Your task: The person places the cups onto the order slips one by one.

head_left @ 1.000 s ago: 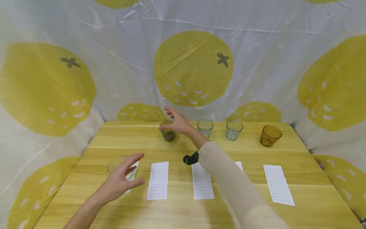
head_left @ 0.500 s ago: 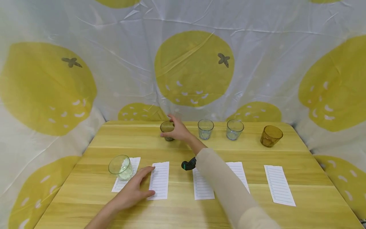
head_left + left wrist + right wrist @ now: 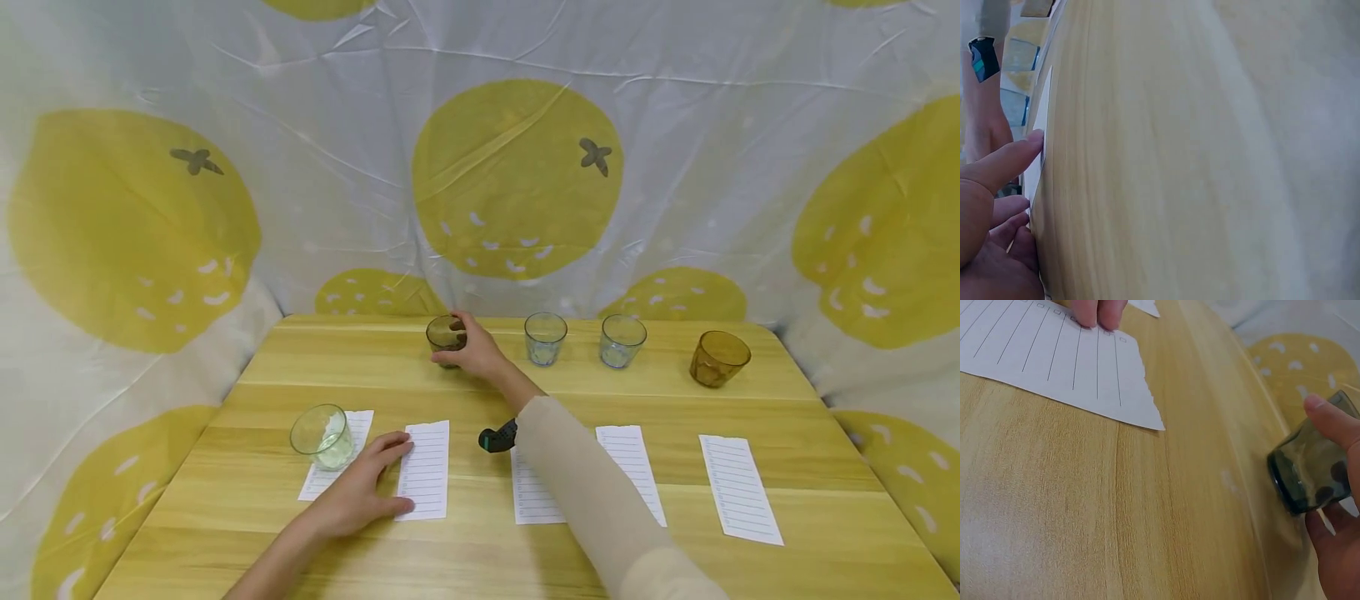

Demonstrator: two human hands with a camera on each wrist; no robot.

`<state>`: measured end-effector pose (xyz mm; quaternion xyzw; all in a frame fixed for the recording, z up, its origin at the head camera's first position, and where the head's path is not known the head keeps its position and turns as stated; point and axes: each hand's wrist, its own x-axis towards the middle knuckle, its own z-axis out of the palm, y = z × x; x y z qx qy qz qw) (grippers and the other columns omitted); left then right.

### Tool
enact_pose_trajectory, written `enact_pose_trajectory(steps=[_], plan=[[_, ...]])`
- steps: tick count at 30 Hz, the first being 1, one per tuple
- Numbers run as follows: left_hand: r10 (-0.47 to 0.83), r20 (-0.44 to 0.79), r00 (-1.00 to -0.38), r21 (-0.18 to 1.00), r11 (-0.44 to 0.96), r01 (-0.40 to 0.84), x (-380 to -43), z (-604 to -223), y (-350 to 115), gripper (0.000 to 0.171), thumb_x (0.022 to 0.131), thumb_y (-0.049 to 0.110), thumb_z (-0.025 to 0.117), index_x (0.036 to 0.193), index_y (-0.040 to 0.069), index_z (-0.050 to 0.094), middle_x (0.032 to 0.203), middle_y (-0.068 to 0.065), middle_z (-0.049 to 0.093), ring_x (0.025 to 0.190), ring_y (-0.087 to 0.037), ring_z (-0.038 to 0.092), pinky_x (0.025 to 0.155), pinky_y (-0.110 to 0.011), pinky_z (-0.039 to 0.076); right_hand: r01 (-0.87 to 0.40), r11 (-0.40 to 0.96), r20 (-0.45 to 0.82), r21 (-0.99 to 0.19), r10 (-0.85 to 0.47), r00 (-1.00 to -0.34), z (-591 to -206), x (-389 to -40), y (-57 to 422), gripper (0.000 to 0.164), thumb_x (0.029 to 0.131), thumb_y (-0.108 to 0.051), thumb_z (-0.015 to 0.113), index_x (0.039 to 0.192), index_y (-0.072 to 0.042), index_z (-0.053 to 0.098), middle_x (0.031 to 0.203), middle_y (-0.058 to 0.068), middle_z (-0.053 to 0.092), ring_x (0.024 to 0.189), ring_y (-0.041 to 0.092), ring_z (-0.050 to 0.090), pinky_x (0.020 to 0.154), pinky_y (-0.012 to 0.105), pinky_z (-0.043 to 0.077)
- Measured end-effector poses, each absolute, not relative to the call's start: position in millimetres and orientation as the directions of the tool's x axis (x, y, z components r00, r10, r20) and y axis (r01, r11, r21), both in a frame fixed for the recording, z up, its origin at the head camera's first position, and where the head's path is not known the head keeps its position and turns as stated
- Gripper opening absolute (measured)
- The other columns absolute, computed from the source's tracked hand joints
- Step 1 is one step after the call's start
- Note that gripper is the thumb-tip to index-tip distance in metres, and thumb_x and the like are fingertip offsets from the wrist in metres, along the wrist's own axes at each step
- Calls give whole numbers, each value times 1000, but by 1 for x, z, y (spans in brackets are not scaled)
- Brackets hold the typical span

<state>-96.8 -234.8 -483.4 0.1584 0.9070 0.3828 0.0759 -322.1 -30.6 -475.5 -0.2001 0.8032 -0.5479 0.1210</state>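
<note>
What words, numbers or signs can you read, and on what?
No words, numbers or brands can be read.
The paper strip at the left hand shows only ruled lines and little boxes.
Marks on the rightmost strip are too small to make out.
The black wrist device: a green patch, no readable letters.

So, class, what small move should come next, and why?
Probably lift the smoky glass toward the second strip from left: the right hand grips it, the left hand touches that strip, and the leftmost strip bears the pale green glass.
</note>
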Motion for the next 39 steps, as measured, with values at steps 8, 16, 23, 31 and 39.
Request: enact_pose_trajectory(steps=[8,16,23,31,39], plan=[[347,-14,-938,732,643,227,-98,-483,-236,83,83,28,89,148,-7,50,158,-16,38,146,-42,33,113,-64,29,-228,332,44,-915,-480,-876,-475,-326,-27,92,87,-19,87,160,-11,33,150,11,49,134,32,51,106,43,46],[354,-17,-935,742,631,225,-104,-485,-234,83,81,27,90,148,-5,52,159,-12,39,146,-39,33,114,-61,29,-287,322,100,-902,-491,-865,-462,-328,-15,89,85,-19,89,158,-11,38,145,11,52,129,32,54,101,43,50],[357,-30,-934,762,613,210,-104,-485,-236,83,81,27,90,147,-5,52,159,-13,38,147,-41,31,114,-62,27,-345,321,120,-882,-555,-823,-447,-320,-12,88,82,-20,91,155,-14,42,138,8,55,119,26,58,93,38,53],[355,-39,-934,776,599,195,-102,-484,-238,84,81,27,90,148,-5,51,160,-15,37,148,-43,29,115,-62,25,-437,311,169,-844,-619,-767,-434,-310,-10,86,80,-21,93,152,-13,46,132,8,54,114,24,57,91,37,53],[349,-38,-936,781,594,190,-101,-484,-240,84,81,27,90,148,-5,51,160,-15,38,148,-42,29,115,-63,25,-488,289,170,-823,-695,-699,-416,-292,-12,87,80,-22,93,153,-13,46,131,8,52,118,21,54,91,32,53]])
